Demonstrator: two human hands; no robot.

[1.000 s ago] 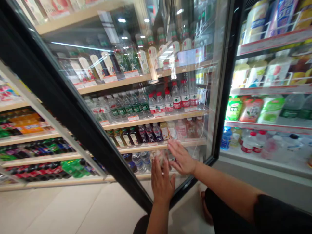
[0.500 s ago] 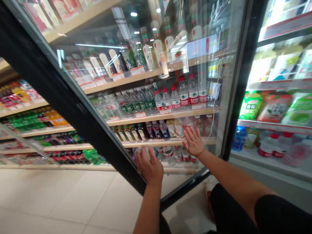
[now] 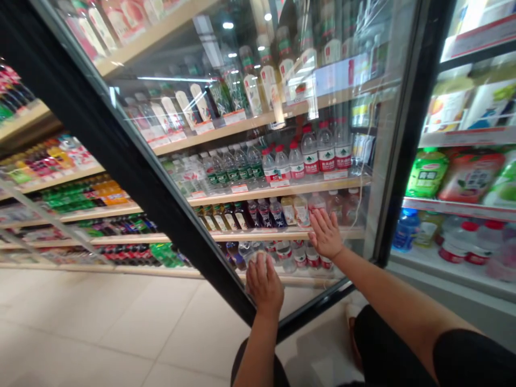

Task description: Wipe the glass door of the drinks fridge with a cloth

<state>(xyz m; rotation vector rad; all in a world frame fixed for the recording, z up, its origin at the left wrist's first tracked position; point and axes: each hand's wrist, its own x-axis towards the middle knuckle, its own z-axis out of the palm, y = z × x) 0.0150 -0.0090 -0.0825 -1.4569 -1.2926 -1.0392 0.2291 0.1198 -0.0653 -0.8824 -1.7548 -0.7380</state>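
Note:
A glass cooler door with a black frame stands swung out in front of me. My left hand is low on the pane, close to the frame's lower corner. Its fingers press a pale, crumpled cloth to the glass, mostly covered by the hand. Higher and to the right, my right hand lies flat against the same pane, fingers outstretched and holding nothing. Shelved bottles show through the glass behind both hands.
Wooden shelves of drinks run behind the door. On the right, the lit cooler holds bottles and a green-labelled jug. Pale floor tiles lie at lower left. My knees and one shoe are under the door's bottom edge.
My left hand has slid a little down the glass with the cloth. My right hand stays flat at about the same spot on the pane. The view has shifted slightly left.

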